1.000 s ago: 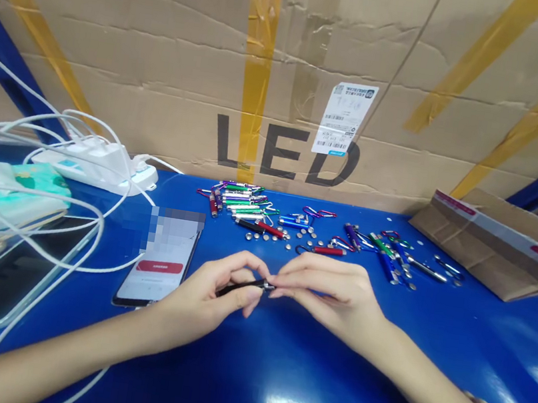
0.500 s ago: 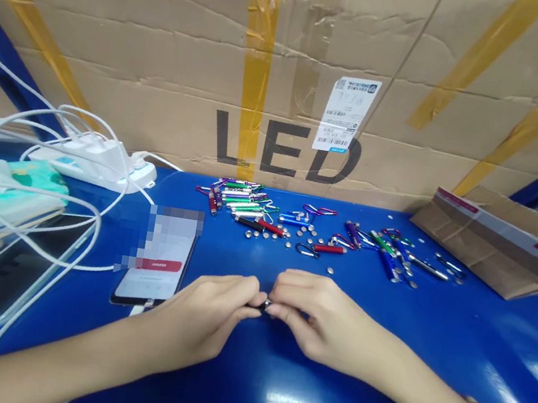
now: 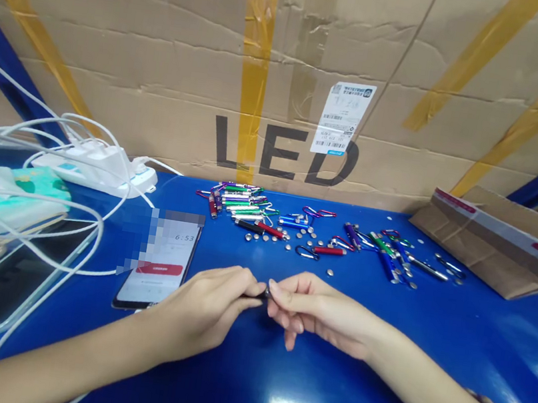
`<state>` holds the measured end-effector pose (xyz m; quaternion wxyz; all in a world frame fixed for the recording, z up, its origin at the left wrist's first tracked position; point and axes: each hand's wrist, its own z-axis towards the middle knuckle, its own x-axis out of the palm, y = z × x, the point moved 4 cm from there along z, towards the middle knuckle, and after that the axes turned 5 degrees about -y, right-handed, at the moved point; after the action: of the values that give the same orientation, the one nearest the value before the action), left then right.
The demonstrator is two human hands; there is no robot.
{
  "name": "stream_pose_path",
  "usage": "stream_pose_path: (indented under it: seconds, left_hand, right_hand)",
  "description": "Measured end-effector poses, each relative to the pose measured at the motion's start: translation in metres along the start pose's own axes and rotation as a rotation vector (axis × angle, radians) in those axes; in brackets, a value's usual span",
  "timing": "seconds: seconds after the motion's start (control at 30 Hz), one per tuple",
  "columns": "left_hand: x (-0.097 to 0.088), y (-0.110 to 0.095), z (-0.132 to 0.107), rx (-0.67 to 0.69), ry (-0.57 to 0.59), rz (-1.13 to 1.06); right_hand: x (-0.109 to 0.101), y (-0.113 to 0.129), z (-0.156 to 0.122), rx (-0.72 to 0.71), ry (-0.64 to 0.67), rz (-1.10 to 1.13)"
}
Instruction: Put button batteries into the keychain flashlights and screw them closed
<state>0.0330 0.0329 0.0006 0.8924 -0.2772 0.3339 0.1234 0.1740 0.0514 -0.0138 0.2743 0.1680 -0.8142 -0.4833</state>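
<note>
Just over the blue table (image 3: 374, 379), my two hands meet at a small black mini flashlight (image 3: 265, 293) with a shiny end, mostly hidden by the fingers. My left hand (image 3: 208, 303) is closed round its body, thumb and forefinger pinching it. My right hand (image 3: 321, 310) pinches the shiny end with thumb and forefinger, its other fingers curled loosely below. Beyond the hands lie coloured mini flashlights (image 3: 247, 210) with carabiner clips, and another loose group (image 3: 384, 245) to the right. Several silver button cells (image 3: 330, 272) are scattered among them.
A phone (image 3: 156, 279) with a lit screen lies beside my left forearm. White cables (image 3: 98, 223) loop across the left side, near a power strip (image 3: 97, 166) and a tissue pack (image 3: 17, 197). A large carton (image 3: 171, 45) stands behind; an open cardboard box (image 3: 494, 249) is at right.
My right hand has turned over, so its thumb now lies on top and its fingers curl underneath. My left hand keeps its pinch. The camera view has shifted slightly.
</note>
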Motion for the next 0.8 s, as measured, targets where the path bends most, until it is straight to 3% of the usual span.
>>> stream_pose_path:
  seconds: [0.27, 0.47, 0.53, 0.67, 0.8]
  left_hand:
    - [-0.004, 0.003, 0.005, -0.445, -0.002, -0.289]
    - [-0.002, 0.014, 0.006, -0.598, -0.048, -0.413]
    - [-0.004, 0.018, 0.007, -0.616, -0.087, -0.421]
    - [-0.007, 0.023, 0.010, -0.650, -0.106, -0.407]
    - [-0.005, 0.025, 0.010, -0.675, -0.070, -0.436]
  right_hand:
    - [-0.010, 0.024, -0.006, -0.360, -0.256, -0.474]
    - [-0.026, 0.039, -0.009, -0.481, -0.439, -0.688]
    - [-0.026, 0.039, -0.010, -0.508, -0.405, -0.854]
    - [-0.021, 0.028, -0.008, -0.446, -0.136, -1.109]
    - [-0.020, 0.020, -0.005, -0.455, -0.114, -1.242]
